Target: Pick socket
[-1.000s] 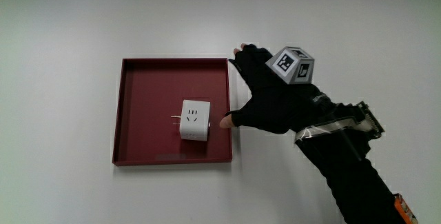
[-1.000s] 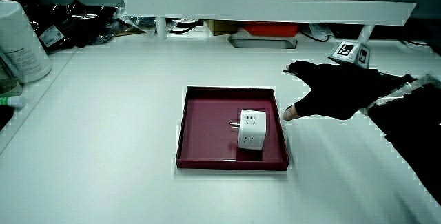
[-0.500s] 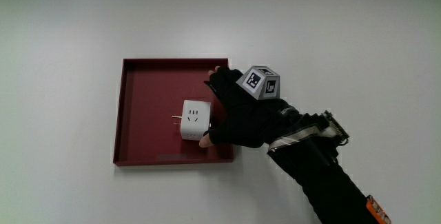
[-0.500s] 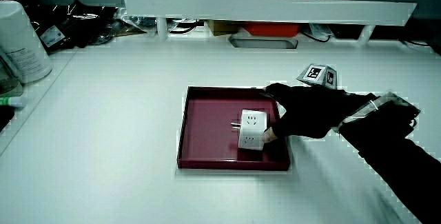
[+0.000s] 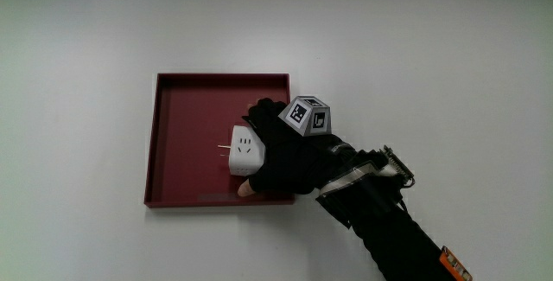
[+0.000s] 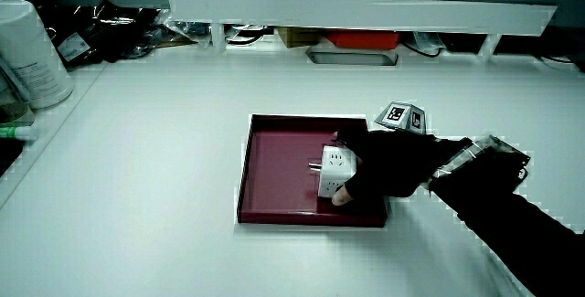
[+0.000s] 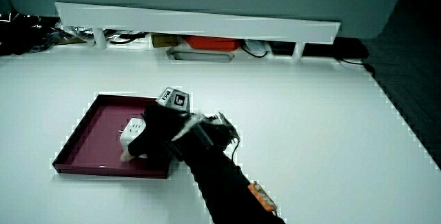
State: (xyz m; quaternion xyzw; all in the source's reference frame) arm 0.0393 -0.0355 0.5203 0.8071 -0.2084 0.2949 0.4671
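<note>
A white cube-shaped socket [image 5: 240,150] lies in a dark red square tray [image 5: 186,117] on the white table, with its metal pins pointing away from the hand. The gloved hand [image 5: 281,147] reaches into the tray and covers one side of the socket. Its fingers curl over the socket's edge farther from the person, and its thumb presses the nearer edge. In both side views the socket [image 6: 331,164] [image 7: 131,129] rests on the tray floor [image 6: 274,169] [image 7: 89,138] inside the hand's [image 6: 384,164] [image 7: 158,131] grip. The patterned cube [image 5: 307,114] sits on the back of the hand.
A low white partition [image 6: 356,9] [image 7: 193,18] runs along the table's edge farthest from the person, with cables and small boxes under it. A white canister [image 6: 27,50] stands near a table corner by the partition.
The hand moved from beside the tray over its rim to the socket, and its fingers and thumb closed around it. The socket stays in the same place in the tray.
</note>
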